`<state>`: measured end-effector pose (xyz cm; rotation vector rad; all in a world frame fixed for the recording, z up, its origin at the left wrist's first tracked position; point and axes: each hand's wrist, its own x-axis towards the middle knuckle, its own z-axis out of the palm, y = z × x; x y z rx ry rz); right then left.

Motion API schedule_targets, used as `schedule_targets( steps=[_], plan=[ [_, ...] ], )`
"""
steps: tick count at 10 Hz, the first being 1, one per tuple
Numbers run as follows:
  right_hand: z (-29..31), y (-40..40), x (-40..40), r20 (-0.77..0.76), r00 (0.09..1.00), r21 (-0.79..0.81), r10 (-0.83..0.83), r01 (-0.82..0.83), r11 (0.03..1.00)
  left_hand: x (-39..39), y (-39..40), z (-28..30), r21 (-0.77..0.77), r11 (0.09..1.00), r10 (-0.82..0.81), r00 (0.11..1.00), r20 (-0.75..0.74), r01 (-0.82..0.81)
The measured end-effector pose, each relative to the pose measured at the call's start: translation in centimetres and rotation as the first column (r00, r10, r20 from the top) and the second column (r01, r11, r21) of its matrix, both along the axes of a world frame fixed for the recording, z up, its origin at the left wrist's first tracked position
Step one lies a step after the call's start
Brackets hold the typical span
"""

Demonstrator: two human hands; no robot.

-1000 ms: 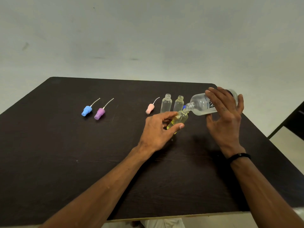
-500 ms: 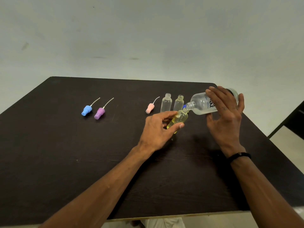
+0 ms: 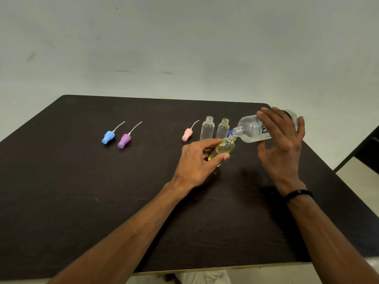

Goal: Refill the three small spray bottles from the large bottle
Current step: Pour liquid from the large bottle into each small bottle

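Note:
My right hand [image 3: 282,146] grips the large clear bottle [image 3: 251,130], tipped almost level with its open neck pointing left. Its neck meets the mouth of a small bottle [image 3: 224,148] that holds yellowish liquid and leans to the right. My left hand [image 3: 200,160] holds that small bottle just above the dark table [image 3: 102,191]. Two other small clear bottles [image 3: 207,128] [image 3: 223,128] stand upright and uncapped just behind, side by side.
Three spray tops with dip tubes lie on the table: blue [image 3: 108,136] and purple [image 3: 124,140] at the left, pink [image 3: 187,134] beside the standing bottles. A small blue cap [image 3: 230,132] shows behind the large bottle's neck. A dark chair [image 3: 367,148] stands off the right edge.
Nothing has visibly moved; both hands keep the large bottle tipped against the small bottle's mouth.

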<state>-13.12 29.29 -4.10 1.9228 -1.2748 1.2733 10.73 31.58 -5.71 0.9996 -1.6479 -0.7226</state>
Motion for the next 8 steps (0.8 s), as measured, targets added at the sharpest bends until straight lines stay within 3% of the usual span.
schedule_targets(
  steps=[8],
  plan=[
    [0.01, -0.14, -0.22, -0.002, 1.0, -0.009, -0.006, 0.006, 1.0, -0.02, 0.12, 0.29, -0.016, 1.0, -0.009, 1.0, 0.018, 0.009]
  ],
)
